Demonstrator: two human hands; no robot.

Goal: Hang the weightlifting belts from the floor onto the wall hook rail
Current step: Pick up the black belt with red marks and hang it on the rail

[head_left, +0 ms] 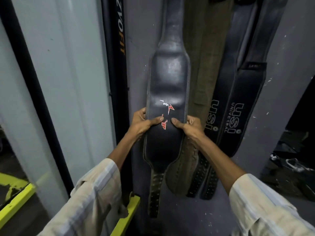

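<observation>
A wide black leather belt [168, 79] with a red and white logo hangs flat against the grey wall, its top running out of the frame. My left hand [143, 121] grips its left edge and my right hand [189, 125] grips its right edge, thumbs pressed on the front at the logo. Its perforated strap end [154, 193] dangles below. Beside it to the right hang a brown belt [204, 65] and two black belts, one [219, 92] lettered USI and the outer one [245, 106] lettered USI UNIVERSAL. The hook rail is out of view above.
A black upright [117, 65] with orange lettering stands just left of the belts. A mirror with a black frame [34, 92] fills the left side. Yellow-green machine parts [127, 213] sit low at left. Dark clutter and white cable [294, 164] lie on the floor at right.
</observation>
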